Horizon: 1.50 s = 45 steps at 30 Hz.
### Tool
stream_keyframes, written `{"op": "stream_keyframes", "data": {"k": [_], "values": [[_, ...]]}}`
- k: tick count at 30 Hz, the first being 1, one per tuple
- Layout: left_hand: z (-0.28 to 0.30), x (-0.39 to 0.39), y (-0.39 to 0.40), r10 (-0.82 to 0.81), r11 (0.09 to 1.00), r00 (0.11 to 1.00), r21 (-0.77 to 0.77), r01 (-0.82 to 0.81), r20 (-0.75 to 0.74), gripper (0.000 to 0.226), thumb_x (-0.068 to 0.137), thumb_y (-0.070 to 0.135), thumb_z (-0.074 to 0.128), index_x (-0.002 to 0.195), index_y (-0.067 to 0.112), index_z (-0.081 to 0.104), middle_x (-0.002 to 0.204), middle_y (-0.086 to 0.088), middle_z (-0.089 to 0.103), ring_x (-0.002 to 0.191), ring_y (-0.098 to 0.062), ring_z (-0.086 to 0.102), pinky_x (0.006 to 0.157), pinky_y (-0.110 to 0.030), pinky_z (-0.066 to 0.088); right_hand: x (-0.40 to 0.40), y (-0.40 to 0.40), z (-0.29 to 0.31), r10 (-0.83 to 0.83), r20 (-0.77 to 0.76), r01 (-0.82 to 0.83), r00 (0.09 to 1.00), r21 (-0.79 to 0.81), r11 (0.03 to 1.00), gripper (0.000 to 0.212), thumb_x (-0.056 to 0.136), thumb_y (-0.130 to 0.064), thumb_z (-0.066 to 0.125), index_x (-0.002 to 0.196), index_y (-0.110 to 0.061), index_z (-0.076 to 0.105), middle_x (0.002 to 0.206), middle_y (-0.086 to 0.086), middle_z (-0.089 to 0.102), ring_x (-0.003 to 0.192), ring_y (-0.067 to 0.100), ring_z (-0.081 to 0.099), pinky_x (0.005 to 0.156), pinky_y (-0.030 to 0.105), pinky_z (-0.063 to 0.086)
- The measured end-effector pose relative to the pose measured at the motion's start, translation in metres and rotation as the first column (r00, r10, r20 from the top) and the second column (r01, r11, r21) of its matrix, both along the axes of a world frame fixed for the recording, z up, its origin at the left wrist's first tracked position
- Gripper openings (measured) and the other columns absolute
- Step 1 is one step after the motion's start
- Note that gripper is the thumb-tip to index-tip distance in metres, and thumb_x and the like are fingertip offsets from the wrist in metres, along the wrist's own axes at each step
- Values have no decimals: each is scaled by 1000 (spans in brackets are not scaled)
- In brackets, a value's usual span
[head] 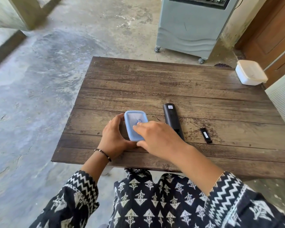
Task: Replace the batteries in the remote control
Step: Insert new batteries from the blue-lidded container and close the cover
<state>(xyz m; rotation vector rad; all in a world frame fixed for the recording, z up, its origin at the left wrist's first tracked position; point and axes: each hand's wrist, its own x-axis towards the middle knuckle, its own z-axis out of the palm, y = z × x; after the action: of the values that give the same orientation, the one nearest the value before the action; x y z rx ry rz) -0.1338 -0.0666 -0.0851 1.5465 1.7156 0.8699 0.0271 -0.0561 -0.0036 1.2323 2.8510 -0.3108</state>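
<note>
A small box with a blue lid [134, 120] sits on the wooden table [171, 83]. My left hand [115, 135] grips the box's left side, fingers curled round it. My right hand [156, 137] lies over the lid, its fingertips touching the lid's middle and its thumb at the near edge. The black remote control [171, 117] lies face down just right of the box, its battery bay open at the near end, partly hidden behind my right hand. Its black battery cover [206, 135] lies apart, further right. No batteries are in sight.
A white lidded container [251, 72] stands at the table's far right corner. A grey air cooler on wheels [191, 25] is beyond the table. A wooden door [270, 35] is at the right. Concrete floor lies to the left.
</note>
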Motion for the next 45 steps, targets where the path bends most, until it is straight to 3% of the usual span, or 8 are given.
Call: {"op": "stream_keyframes", "data": {"k": [2, 6, 21, 28, 32, 35, 39, 45], "values": [[1, 1, 0, 8, 1000, 999, 3, -8, -34, 95, 36, 53, 78, 122, 28, 45, 113, 7, 61, 107, -17, 57, 94, -44, 45, 11, 3, -4, 38, 43, -38, 998, 1, 999, 41, 85, -12, 60, 124, -6, 49, 134, 13, 49, 122, 29, 45, 93, 43, 47], [4, 3, -2, -11, 1000, 988, -19, 8, -153, 104, 34, 61, 65, 129, 28, 39, 121, 8, 53, 117, -15, 46, 101, -29, 26, 25, 10, -12, 72, 71, -76, 995, 63, 995, 37, 85, 7, 42, 118, -5, 53, 122, 12, 55, 111, 29, 52, 80, 42, 53], [-1, 4, -3, 22, 1000, 972, 4, -21, -234, 105, 39, 68, 60, 133, 29, 36, 129, 7, 51, 125, -16, 42, 108, -35, 22, 19, 38, -10, 200, 194, -201, 960, -16, 980, 27, 79, -19, 53, 100, -5, 63, 100, 13, 66, 92, 26, 56, 84, 38, 50], [5, 5, -3, 5, 1000, 972, -26, -12, -236, 106, 36, 67, 59, 132, 28, 34, 128, 7, 49, 126, -18, 38, 106, -32, 21, 32, 56, 38, 24, -106, -43, 994, -183, 982, 25, 81, -20, 62, 104, -15, 71, 85, -4, 71, 66, 5, 52, 65, 16, 37], [5, 5, -6, 7, 1000, 970, 0, -7, -242, 106, 36, 67, 61, 131, 28, 35, 121, 12, 47, 124, -14, 39, 101, -24, 18, 32, 76, 38, -252, -449, 183, 857, -192, 964, 16, 80, -15, 68, 94, -13, 73, 78, -7, 70, 58, -6, 57, 60, 0, 42], [5, 7, -8, 14, 1000, 964, 21, -9, -264, 107, 37, 69, 60, 132, 27, 36, 125, 9, 48, 125, -14, 39, 101, -21, 17, 17, 101, 21, -549, -564, 347, 617, -431, 833, 5, 80, -9, 68, 83, -9, 71, 76, 7, 72, 60, 12, 68, 61, 22, 57], [4, 8, -10, 24, 999, 954, 51, -9, -298, 108, 40, 72, 61, 134, 25, 34, 132, 8, 48, 128, -13, 38, 106, -22, 17, -10, 117, 1, -824, -464, 413, 325, -714, 565, 14, 81, -2, 65, 69, -5, 59, 75, 23, 68, 59, 27, 69, 56, 34, 59], [1, 8, -10, 24, 998, 934, 59, -3, -357, 109, 44, 75, 60, 136, 24, 31, 135, 6, 47, 130, -13, 37, 111, -30, 19, -28, 116, -17, -873, -255, 479, 417, -754, 449, 30, 82, -3, 64, 109, 5, 53, 75, 21, 67, 68, 32, 69, 65, 41, 59]]}}
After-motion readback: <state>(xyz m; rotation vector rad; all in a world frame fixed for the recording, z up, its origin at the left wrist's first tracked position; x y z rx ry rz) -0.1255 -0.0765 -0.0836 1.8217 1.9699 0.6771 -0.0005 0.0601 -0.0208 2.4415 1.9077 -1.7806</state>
